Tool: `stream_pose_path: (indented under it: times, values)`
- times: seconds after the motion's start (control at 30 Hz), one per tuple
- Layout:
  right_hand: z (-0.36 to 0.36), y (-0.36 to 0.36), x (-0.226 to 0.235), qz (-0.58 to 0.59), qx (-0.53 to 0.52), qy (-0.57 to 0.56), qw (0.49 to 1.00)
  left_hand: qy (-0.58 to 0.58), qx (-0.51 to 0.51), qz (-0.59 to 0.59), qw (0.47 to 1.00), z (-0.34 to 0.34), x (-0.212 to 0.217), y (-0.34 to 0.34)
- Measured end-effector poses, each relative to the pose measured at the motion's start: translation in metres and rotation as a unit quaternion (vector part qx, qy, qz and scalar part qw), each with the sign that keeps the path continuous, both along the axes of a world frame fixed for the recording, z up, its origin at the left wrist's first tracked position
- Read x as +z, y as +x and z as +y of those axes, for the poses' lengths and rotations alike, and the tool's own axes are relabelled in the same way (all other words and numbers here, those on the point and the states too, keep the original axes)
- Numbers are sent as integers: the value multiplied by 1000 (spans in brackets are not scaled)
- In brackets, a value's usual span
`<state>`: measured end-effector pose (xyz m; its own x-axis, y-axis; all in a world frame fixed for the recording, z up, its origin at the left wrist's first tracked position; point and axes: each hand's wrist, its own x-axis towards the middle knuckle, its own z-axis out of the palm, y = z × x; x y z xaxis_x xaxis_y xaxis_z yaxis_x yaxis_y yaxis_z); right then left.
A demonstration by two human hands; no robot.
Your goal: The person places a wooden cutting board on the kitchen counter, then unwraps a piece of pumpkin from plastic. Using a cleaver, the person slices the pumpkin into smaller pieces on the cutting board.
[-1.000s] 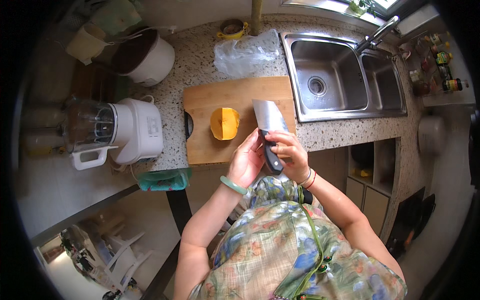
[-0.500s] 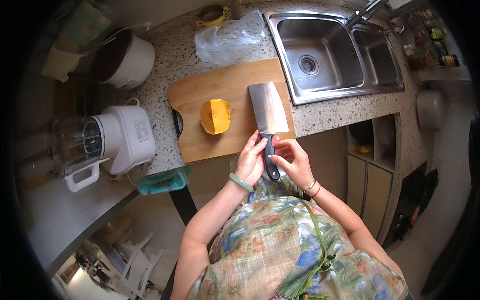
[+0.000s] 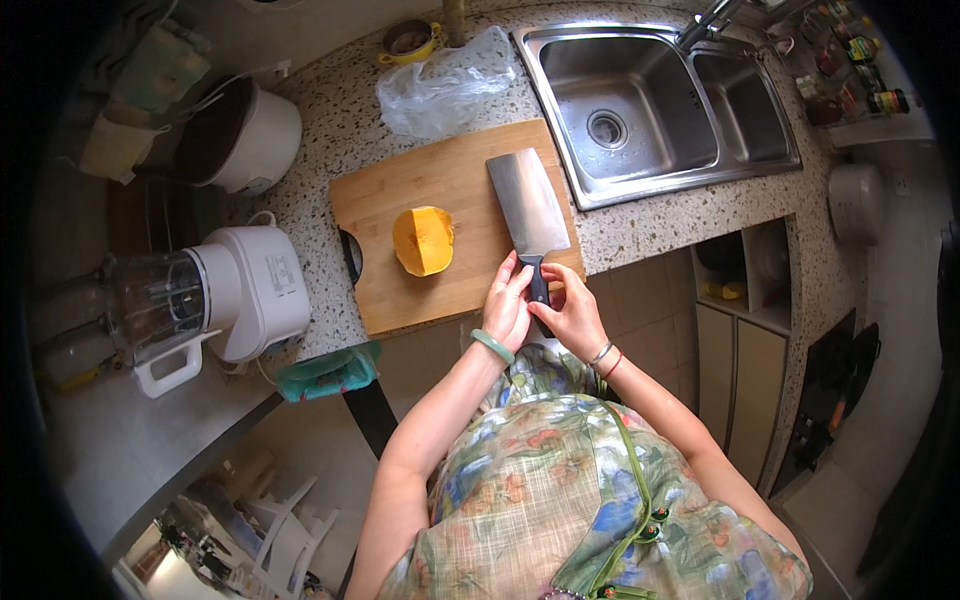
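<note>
- The left grip (image 3: pixel 508 308) is closed around the upper part of a black, riveted handle (image 3: pixel 539 287), its thumb laid along the side.
- The right grip (image 3: pixel 575 315) is partly curled, its thumb against the same handle; whether it carries any weight I cannot tell.
- That handle belongs to a broad, rectangular steel cleaver (image 3: pixel 528 205), pointing away from the person over the right part of the board. Whether the blade touches the wood is unclear. It should be stiff and blade-heavy, so the safest hold is on the handle close to the blade, fingers off the edge; smooth steel could slip if wet.
- A second ago the blade was turned and looked narrower, with the right fingers near its base; now its broad face shows and those fingers sit on the handle.
- Beneath lies a pale brown, rectangular wooden cutting board (image 3: pixel 390 300) on the speckled stone desk (image 3: pixel 640 228).
- Left of the blade, apart from it, sits an orange, blocky, pumpkin-like chunk (image 3: pixel 424 240). It is probably dense and firm, with slick cut faces, best steadied by its sides. It keeps its place on the board.
- Farther off are a crumpled clear plastic bag (image 3: pixel 445 90) and a two-basin stainless steel sink (image 3: pixel 600 193).
</note>
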<state>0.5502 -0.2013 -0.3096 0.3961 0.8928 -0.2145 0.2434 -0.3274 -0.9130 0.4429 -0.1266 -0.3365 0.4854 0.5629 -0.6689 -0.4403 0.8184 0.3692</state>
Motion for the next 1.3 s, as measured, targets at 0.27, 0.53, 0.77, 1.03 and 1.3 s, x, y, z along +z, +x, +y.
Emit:
stream_pose_path:
  times: [0.27, 0.53, 0.77, 1.03, 1.3]
  values:
    - [1, 11, -29, -69, -1, -13, 998, 130, -52, 146, 979, 11, 6, -28]
    - [7, 5, -32, -169, 24, 6, 985, 385, 9, 296, 874, 51, 21, -74]
    - [14, 5, -37, -235, 34, -16, 971, 515, -19, 583, 628, 88, 5, -94]
    - [18, 9, -32, -256, 36, -36, 965, 512, -68, 484, 707, 99, -29, -107]
    - [23, 15, -35, -236, -5, -59, 970, 341, -35, 241, 908, 85, -5, -90]
